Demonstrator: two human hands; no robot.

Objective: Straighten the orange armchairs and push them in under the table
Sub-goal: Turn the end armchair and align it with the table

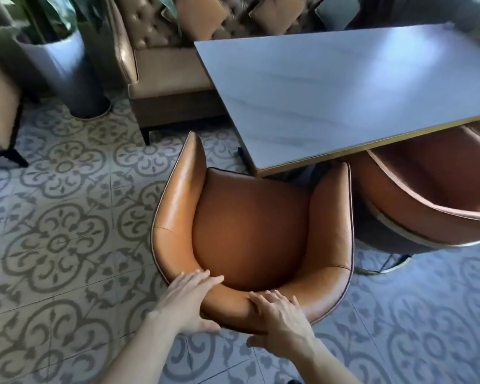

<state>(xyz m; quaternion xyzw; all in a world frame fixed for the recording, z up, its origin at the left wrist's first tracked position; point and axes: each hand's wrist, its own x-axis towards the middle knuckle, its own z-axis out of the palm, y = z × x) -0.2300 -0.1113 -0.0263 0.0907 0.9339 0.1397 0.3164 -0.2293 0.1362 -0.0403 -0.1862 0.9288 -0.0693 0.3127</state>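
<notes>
Both hands, left (190,297) and right (281,314), grip the orange armchair's backrest (233,303); beyond the fingertips, its seat (247,231), then the grey table (344,92); patterned floor tiles (61,245) below.

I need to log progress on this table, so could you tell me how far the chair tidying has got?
Done: the right chair looks tucked in, its front under the table edge. In hand: both hands, left and right, grip the backrest of the near chair, whose seat lies clear of the tabletop, off the table's left corner. Left: line it up and push it in.
</notes>
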